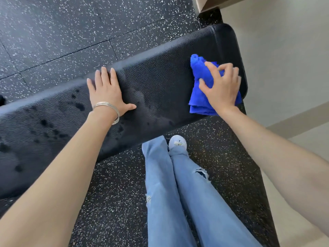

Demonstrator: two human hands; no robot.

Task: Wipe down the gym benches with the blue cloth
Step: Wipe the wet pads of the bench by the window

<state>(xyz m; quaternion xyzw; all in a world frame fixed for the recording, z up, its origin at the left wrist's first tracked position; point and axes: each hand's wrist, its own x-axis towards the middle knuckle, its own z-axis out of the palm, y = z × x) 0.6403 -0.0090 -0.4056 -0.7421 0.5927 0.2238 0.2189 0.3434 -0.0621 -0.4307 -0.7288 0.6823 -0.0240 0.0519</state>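
A long black padded gym bench [156,81] runs from the lower left to the upper right of the head view. Dark wet spots dot its left half. A crumpled blue cloth [199,91] lies on the bench near its right end. My right hand [220,86] presses on the cloth with its fingers curled over it. My left hand [106,91], with silver bangles at the wrist, rests flat on the bench's far edge near the middle, fingers spread and holding nothing.
Black rubber flooring with white flecks [71,32] surrounds the bench. A beige wall and floor strip [284,59] lie just past the bench's right end. My legs in light blue jeans [178,193] and a white shoe [178,142] stand close to the bench's near side.
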